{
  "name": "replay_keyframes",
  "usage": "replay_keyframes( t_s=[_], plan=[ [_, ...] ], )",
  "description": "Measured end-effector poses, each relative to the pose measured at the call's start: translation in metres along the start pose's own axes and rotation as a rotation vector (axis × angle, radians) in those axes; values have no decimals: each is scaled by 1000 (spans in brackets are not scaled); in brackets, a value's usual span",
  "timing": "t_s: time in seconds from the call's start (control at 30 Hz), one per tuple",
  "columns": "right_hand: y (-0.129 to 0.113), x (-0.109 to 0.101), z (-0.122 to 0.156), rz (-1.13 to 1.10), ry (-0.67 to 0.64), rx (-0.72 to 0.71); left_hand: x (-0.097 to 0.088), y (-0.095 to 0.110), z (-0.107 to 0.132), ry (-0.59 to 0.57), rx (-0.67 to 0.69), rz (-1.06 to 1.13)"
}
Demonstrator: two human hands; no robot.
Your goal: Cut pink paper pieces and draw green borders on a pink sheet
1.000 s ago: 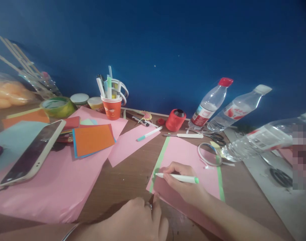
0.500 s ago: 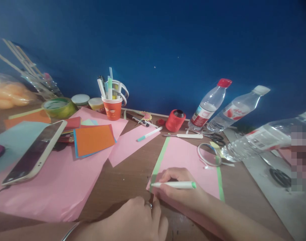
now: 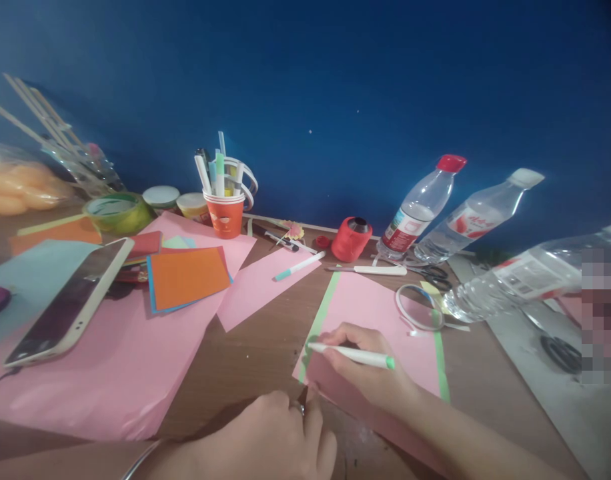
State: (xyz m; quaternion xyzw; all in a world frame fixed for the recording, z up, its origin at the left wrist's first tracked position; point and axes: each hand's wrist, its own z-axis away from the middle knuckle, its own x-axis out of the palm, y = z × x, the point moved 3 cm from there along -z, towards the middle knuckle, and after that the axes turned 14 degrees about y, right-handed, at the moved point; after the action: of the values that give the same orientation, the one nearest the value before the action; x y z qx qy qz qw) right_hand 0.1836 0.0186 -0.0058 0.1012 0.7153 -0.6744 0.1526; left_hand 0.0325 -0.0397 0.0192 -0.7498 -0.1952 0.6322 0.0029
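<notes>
My right hand is closed in a writing grip around a white marker with a green end. The marker's tip is at the left border of a pink sheet of paper, which has light green strips along its left and right sides. Darker green marks show on the left strip beside the tip. My left hand, wearing a ring, has its fingers curled at the sheet's near left corner, one fingertip against the paper's edge. Its other fingertips are partly hidden.
A white craft knife and a roll of thin tape lie by the sheet. Behind stand a red paper cup of pens, a red spool and plastic bottles. Leftward are a phone and orange paper. Scissors lie right.
My right hand has shifted the marker tip slightly up along the left green strip, and the marker tilts more. Darker green marks now show there. My left hand has stayed in place.
</notes>
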Motion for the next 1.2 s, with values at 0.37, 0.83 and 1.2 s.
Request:
replay_keyframes(
  t_s=[0.37,0.83,1.2],
  plan=[
    [0,3,1,-70,-119,-7,1,0,0,15,-11,3],
    [3,-2,-2,-37,21,43,1,1,1,7,-9,26],
    [3,-1,-3,-45,-36,62,2,2,-1,-13,-16,26]
  ],
)
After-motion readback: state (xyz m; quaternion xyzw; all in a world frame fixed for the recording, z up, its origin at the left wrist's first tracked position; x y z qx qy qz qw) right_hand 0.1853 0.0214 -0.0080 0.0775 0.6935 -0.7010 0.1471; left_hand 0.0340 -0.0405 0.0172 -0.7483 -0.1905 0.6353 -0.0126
